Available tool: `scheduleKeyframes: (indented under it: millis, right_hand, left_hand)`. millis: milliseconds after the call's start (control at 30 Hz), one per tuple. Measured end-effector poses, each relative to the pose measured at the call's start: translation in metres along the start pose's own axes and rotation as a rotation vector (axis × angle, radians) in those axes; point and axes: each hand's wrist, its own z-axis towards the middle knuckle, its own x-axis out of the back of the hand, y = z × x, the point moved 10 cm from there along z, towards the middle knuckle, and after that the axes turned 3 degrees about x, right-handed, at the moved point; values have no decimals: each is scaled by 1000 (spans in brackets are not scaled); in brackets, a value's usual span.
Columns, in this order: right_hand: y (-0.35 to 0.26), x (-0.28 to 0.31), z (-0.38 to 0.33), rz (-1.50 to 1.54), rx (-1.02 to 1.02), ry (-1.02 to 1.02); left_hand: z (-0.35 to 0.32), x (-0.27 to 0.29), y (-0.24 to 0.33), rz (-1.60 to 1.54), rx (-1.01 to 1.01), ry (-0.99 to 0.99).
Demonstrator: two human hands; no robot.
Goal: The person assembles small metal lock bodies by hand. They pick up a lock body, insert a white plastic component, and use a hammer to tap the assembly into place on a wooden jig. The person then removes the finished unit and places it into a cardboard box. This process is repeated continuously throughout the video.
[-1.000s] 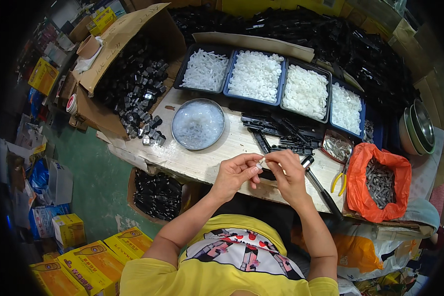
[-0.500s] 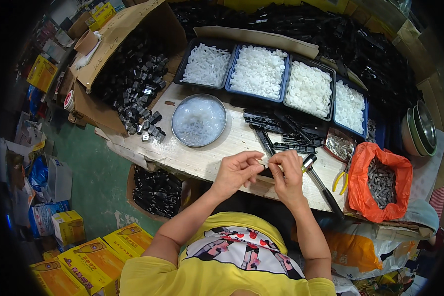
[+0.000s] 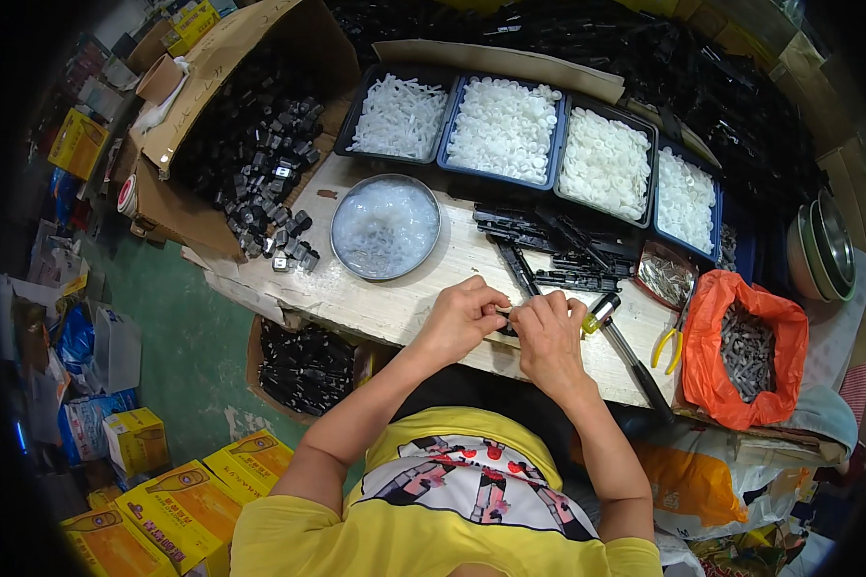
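My left hand (image 3: 464, 325) and my right hand (image 3: 551, 338) meet over the front edge of the wooden bench (image 3: 356, 310). Both have their fingers closed in a pinch, the fingertips nearly touching. A small dark part shows in the gap between them, mostly hidden by the fingers, and its kind I cannot make out. Just right of my right hand lies a hammer (image 3: 635, 370) with a dark grip and a yellow-and-metal head. Beyond the hands, several long black plastic parts (image 3: 577, 281) are heaped on the bench.
A round metal dish (image 3: 440, 231) holds cloudy, gel-like stuff. Behind stand trays of white pieces (image 3: 505, 130). Left is a carton (image 3: 188, 216) of dark blocks; right, yellow-handled pliers (image 3: 667, 351) and a red bag (image 3: 789, 361) of grey parts. Yellow boxes (image 3: 178, 510) stand lower left.
My hands have drawn closer together. The right hand has turned, showing its back, and shifted slightly down; the left fingers have closed in more. The view has shifted a little.
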Motion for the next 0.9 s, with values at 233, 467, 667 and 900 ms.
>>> scheduleKeyframes:
  millis: [233,467,667,900]
  right_hand:
    - [31,34,-2,107,-48,86]
    - [168,109,-42,-378,-436,172]
    - [224,97,-48,-661,-635,-115]
    - [229,92,-49,-521,-591,-72]
  left_hand:
    - [18,-22,27,543,-47,-206]
    - [87,-22,64,438,-140,-188]
    - [176,-44,104,766,-333,183]
    - [207,-60,100,827,-375,19]
